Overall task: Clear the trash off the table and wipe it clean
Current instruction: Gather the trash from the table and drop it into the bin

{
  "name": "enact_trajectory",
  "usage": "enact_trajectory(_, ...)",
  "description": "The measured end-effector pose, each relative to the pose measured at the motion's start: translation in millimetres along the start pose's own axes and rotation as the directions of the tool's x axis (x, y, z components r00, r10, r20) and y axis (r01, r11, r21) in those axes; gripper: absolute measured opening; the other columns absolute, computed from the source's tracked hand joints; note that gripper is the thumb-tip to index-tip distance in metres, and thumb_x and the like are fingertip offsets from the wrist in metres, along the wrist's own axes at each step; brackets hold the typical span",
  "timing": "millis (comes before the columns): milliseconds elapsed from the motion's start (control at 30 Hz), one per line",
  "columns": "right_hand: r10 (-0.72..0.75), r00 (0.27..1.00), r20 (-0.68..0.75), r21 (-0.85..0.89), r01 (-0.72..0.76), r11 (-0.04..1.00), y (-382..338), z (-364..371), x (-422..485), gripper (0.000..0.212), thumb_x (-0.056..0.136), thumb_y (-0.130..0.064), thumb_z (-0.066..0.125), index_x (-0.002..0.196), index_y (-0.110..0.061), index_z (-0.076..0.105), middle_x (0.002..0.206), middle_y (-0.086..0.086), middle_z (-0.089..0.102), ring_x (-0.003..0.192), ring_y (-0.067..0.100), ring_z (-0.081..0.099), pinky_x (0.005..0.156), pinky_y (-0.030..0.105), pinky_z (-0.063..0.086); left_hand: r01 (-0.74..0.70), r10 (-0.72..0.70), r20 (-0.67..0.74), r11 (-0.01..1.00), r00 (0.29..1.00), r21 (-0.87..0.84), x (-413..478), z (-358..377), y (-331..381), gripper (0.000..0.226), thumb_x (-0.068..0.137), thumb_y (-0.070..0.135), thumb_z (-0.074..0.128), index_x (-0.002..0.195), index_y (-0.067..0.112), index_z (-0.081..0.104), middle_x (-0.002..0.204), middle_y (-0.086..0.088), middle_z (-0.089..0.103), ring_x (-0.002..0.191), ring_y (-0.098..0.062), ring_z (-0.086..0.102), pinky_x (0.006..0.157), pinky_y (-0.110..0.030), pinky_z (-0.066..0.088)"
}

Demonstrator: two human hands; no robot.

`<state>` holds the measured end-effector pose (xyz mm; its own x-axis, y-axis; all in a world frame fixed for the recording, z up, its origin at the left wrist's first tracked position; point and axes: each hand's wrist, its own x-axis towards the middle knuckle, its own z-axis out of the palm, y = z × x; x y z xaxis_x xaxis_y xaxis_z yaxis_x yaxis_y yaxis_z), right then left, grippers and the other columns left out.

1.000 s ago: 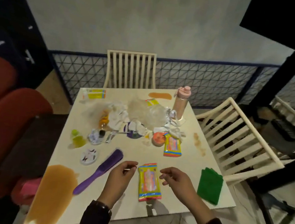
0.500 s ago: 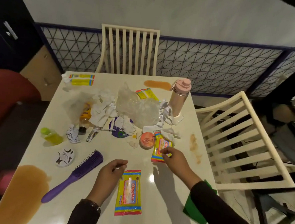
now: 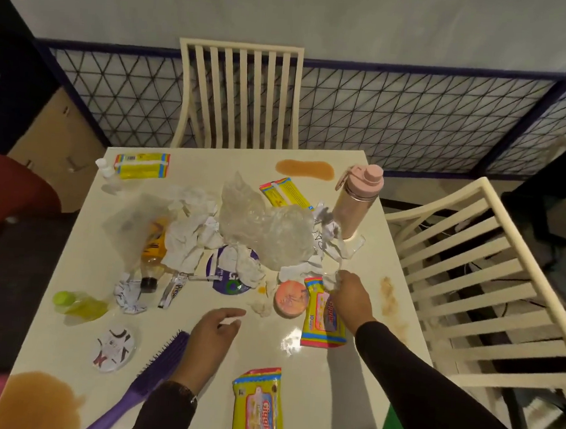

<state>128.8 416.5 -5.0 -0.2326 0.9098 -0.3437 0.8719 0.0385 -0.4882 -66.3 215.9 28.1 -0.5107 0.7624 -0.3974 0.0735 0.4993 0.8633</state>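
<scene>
- At the middle of the counter [image 3: 329,380], a heap of trash is spread: crumpled white paper [image 3: 192,231], a crumpled clear plastic bag [image 3: 263,226] and an orange bottle [image 3: 153,248] lying on its side.
- Against the near right edge of that heap, the right hand [image 3: 348,295] is seen with its fingers [image 3: 337,279] pinched together on a scrap of clear plastic [image 3: 329,280], above a yellow wipes packet [image 3: 323,314].
- Just left of that packet, a round peach lid [image 3: 290,299] is set.
- Nearer than the heap, the left hand [image 3: 211,337] is held over bare counter, fingers loosely apart and holding nothing.
- Beside that hand's wrist, a purple hairbrush [image 3: 157,370] is laid.
- Behind the heap to the right, a pink bottle [image 3: 357,203] is stood upright.
- Brown spills [image 3: 36,401] are seen at the near left corner and the far edge.
</scene>
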Motion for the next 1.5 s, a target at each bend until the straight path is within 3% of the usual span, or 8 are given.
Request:
enact_trajectory(133,0.050,0.997,-0.065,0.128,-0.041,0.991,8.3,-1.0,-6.5,0.014,0.087,-0.011,0.048,0.078,-0.016,0.057,0.081,0.006,0.062,0.076,0.024,0.059,0.056,0.023,0.034,-0.074,0.077,-0.026,0.991,0.997,0.110,49.2,2.8,8.0,0.025,0.086,0.006,0.060,0.095,0.029,0.067,0.113,-0.003,0.060,0.101,-0.018,0.061,0.095,-0.038,0.048)
enact_trajectory(467,0.008,0.955,-0.298,0.320,0.092,0.943,-3.4,-48.5,-61.0,0.018,0.086,-0.019,0.063,0.072,-0.011,0.055,0.062,-0.006,0.050,0.055,0.007,0.042,0.050,0.011,0.034,-0.117,0.180,-0.020,0.715,0.983,0.689,150.2,27.5,-2.6,0.038,0.083,0.009,0.057,0.120,0.012,0.061,0.129,-0.014,0.055,0.117,-0.032,0.051,0.100,-0.039,0.039)
enact_trajectory(600,-0.105,0.954,-0.282,0.174,0.159,0.972,-2.1,-56.9,-37.9,0.016,0.080,-0.016,0.067,0.070,-0.018,0.054,0.076,-0.009,0.051,0.072,0.008,0.049,0.064,0.019,0.035,-0.052,0.115,-0.087,0.849,0.990,0.526,127.6,27.9,5.4,0.021,0.087,0.004,0.054,0.101,0.008,0.069,0.106,-0.014,0.066,0.092,-0.025,0.060,0.079,-0.028,0.044)
enact_trajectory(800,-0.168,0.984,-0.054,-0.106,0.161,0.981,-15.2,-41.5,47.5,0.013,0.078,-0.010,0.061,0.085,-0.001,0.065,0.142,0.012,0.037,0.117,0.033,0.047,0.093,0.034,0.041,-0.014,0.030,-0.151,0.994,0.988,0.110,66.1,12.1,31.4,0.038,0.084,0.001,0.062,0.120,0.013,0.057,0.106,-0.004,0.061,0.095,-0.018,0.057,0.082,-0.027,0.048)
enact_trajectory(1000,-0.071,0.996,0.057,-0.149,0.079,0.986,-20.1,-2.1,82.2,0.013,0.081,-0.011,0.059,0.077,0.001,0.059,0.097,0.023,0.061,0.093,0.038,0.060,0.070,0.030,0.040,-0.056,0.057,-0.103,0.998,0.993,0.010,27.8,-0.8,29.7,0.027,0.083,-0.011,0.058,0.104,0.004,0.065,0.098,-0.009,0.055,0.078,-0.010,0.056,0.051,-0.004,0.044)
enact_trajectory(1167,-0.059,0.997,-0.042,-0.073,0.056,0.996,-8.0,-2.6,56.0,0.018,0.079,-0.010,0.062,0.065,-0.005,0.052,0.067,0.012,0.051,0.067,0.029,0.050,0.054,0.030,0.030,-0.130,0.126,0.036,0.981,0.991,0.141,32.4,3.4,7.2,0.030,0.081,-0.006,0.063,0.092,0.022,0.068,0.113,0.001,0.051,0.095,-0.003,0.054,0.070,0.000,0.042)
enact_trajectory(1333,0.021,0.964,-0.265,0.232,0.043,0.972,3.8,-46.6,0.7,0.016,0.074,-0.005,0.065,0.064,0.000,0.054,0.059,0.005,0.048,0.055,0.015,0.041,0.050,0.026,0.031,-0.277,0.159,0.279,0.846,0.947,0.456,50.1,41.6,-0.1,0.024,0.082,0.006,0.064,0.099,0.021,0.074,0.145,0.000,0.040,0.130,-0.019,0.042,0.109,-0.030,0.035)
enact_trajectory(1500,0.085,0.944,-0.319,0.362,0.038,0.932,24.7,-70.0,-67.4,0.011,0.077,0.000,0.068,0.068,-0.002,0.061,0.055,-0.002,0.049,0.051,0.000,0.048,0.048,0.007,0.034,-0.330,0.141,0.328,0.691,0.934,0.643,65.8,56.8,-2.1,0.033,0.091,0.009,0.050,0.117,0.020,0.067,0.152,0.001,0.033,0.136,-0.020,0.031,0.112,-0.026,0.023)
